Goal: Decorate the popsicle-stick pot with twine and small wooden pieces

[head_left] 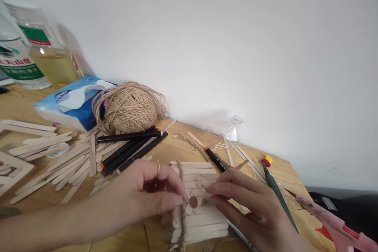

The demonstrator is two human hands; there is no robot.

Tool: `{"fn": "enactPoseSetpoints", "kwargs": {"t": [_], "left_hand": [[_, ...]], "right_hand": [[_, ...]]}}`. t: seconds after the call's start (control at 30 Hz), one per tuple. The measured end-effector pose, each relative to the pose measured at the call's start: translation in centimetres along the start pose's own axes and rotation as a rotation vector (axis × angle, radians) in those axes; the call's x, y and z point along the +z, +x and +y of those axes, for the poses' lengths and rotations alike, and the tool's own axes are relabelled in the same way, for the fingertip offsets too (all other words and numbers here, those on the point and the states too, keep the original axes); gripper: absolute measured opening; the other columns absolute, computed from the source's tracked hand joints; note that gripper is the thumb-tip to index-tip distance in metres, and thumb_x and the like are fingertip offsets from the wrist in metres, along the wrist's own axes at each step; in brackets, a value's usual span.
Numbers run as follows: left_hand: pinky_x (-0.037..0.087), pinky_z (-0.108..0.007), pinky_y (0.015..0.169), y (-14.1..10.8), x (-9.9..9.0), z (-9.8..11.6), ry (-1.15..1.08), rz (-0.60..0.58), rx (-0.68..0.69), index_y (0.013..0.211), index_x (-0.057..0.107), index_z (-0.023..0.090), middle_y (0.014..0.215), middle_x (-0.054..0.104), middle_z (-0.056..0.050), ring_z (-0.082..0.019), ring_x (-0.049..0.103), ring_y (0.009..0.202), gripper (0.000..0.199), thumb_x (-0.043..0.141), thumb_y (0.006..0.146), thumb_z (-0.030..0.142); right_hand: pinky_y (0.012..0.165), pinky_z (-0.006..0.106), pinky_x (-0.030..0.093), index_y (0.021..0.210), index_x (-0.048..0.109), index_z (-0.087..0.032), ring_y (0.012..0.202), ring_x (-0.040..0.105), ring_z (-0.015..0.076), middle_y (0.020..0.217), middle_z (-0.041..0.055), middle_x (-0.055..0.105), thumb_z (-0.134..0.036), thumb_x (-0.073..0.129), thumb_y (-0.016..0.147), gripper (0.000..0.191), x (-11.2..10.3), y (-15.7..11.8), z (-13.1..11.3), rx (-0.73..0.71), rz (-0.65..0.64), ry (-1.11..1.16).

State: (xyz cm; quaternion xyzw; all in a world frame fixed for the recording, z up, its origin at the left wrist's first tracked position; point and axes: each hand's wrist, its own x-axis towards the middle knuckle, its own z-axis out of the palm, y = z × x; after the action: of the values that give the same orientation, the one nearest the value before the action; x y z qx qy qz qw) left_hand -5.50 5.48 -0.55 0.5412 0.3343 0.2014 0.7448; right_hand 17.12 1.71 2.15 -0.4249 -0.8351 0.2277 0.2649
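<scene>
A panel of pale wooden craft sticks (203,220) lies side by side in front of me, with a braided twine strip (181,181) running down its left part. Small round wooden pieces and a brown disc (193,202) sit at its middle like a flower. My left hand (159,193) is over the panel's left side, thumb and index finger closed together beside the twine; what is between them is too small to make out. My right hand (245,201) rests on the right side, fingertips closed near the round pieces, with any held item hidden.
Loose craft sticks (73,165), black markers (132,145), a twine ball (131,108) and a tissue pack (76,100) lie left. Bottles (53,61) stand behind them. At right are a green-handled tool (276,189) and a pink glue gun (330,218). A wall borders the table.
</scene>
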Motion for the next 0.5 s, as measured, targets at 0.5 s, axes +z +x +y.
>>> {"fn": "enactPoseSetpoints", "kwargs": {"t": [0.5], "left_hand": [[0.038, -0.02, 0.063, 1.6, 0.5, 0.1, 0.183, 0.102, 0.05, 0.077, 0.062, 0.016, 0.069, 0.058, 0.004, -0.01, 0.049, 0.067, 0.013, 0.055, 0.077, 0.026]], "right_hand": [[0.062, 0.02, 0.047, 0.099, 0.065, -0.019, 0.073, 0.058, 0.0109, 0.082, 0.0033, 0.058, -0.003, 0.054, 0.084, 0.024, 0.1, -0.2, 0.0, 0.025, -0.031, 0.056]]}}
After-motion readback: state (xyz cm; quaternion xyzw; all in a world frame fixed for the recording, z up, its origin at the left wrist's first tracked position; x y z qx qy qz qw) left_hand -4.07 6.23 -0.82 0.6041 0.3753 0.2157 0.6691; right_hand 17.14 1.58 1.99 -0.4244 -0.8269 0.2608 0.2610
